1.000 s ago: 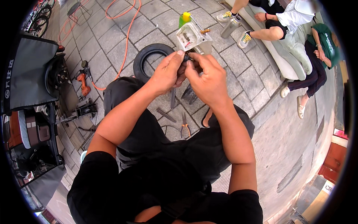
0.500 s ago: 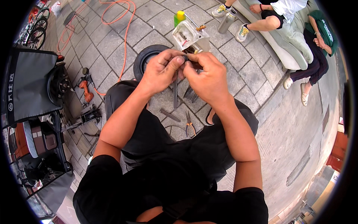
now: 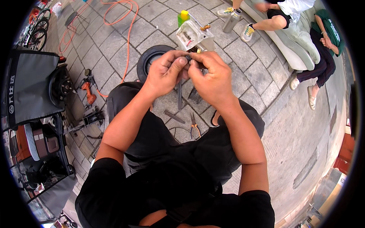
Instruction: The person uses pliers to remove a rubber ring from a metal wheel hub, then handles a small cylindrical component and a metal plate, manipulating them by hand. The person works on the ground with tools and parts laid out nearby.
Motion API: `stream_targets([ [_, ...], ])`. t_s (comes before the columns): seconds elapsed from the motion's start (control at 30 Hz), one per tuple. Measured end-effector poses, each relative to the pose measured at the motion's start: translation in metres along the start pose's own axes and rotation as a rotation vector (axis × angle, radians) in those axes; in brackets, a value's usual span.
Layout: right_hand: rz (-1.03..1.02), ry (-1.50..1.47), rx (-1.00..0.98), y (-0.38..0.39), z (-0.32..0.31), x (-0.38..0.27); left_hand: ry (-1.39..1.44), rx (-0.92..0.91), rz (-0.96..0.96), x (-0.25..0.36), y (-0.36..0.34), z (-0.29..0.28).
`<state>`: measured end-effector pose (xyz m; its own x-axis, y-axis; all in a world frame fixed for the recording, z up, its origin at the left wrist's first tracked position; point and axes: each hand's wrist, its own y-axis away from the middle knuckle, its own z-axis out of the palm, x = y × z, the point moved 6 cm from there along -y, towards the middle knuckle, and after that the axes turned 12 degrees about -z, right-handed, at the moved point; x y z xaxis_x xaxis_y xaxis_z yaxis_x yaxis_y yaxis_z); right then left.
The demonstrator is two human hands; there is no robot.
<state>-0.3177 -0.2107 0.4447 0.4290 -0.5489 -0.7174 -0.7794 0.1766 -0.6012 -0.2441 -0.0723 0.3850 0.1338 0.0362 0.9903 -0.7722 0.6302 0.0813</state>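
Both hands meet in front of me over the paving, pinching a small dark part (image 3: pixel 188 58) whose kind I cannot make out. My left hand (image 3: pixel 166 72) is closed on it with the thumb on top. From the other side, my right hand (image 3: pixel 211 76) grips it between thumb and fingers. Just beyond the left hand lies a black tyre on a small wheel (image 3: pixel 143 62), partly covered by that hand. Below the hands, a flat metal bar (image 3: pixel 179 97) points toward me. A short dark bar (image 3: pixel 174 116) and orange-handled pliers (image 3: pixel 195 127) lie on the ground between my legs.
Beyond my hands stand a cut-open whitish plastic container (image 3: pixel 190 35) with small items and a yellow-capped green bottle (image 3: pixel 183 18). An orange power tool (image 3: pixel 89 94) and orange hose (image 3: pixel 129 41) lie left, near a parked vehicle (image 3: pixel 32 87). Two people sit on a sofa (image 3: pixel 283 45), beside a steel flask (image 3: pixel 232 21).
My hands stay almost in place, with the fingers shifting slightly around the small part. The seated person in white has moved a hand.
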Motion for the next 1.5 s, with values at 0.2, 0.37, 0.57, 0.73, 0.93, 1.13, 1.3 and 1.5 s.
stream_targets([
  [0.2,-0.058,0.024,-0.03,-0.002,0.001,-0.001,0.158,-0.031,-0.224,-0.007,-0.002,-0.001],
  [0.37,-0.017,0.033,-0.038,-0.001,0.001,-0.001,0.077,-0.06,-0.204,-0.005,-0.001,-0.004],
  [0.57,0.001,0.004,-0.033,0.001,0.001,0.003,-0.057,-0.002,0.027,0.006,0.003,-0.003],
  [0.73,-0.008,-0.01,-0.017,0.003,0.001,0.006,-0.341,0.094,0.233,0.014,0.005,-0.002],
  [0.93,-0.062,0.01,0.016,0.002,-0.001,0.0,-0.597,0.171,0.493,0.033,0.012,0.002],
  [1.13,-0.165,0.197,0.019,0.004,0.001,-0.01,-0.652,0.199,0.599,0.037,0.015,0.008],
  [1.3,-0.293,0.248,0.042,0.001,0.003,-0.016,0.04,0.095,0.222,0.009,0.009,0.005],
  [1.5,-0.369,0.276,0.031,0.003,0.005,-0.016,0.132,0.058,0.084,0.009,0.009,0.0],
])
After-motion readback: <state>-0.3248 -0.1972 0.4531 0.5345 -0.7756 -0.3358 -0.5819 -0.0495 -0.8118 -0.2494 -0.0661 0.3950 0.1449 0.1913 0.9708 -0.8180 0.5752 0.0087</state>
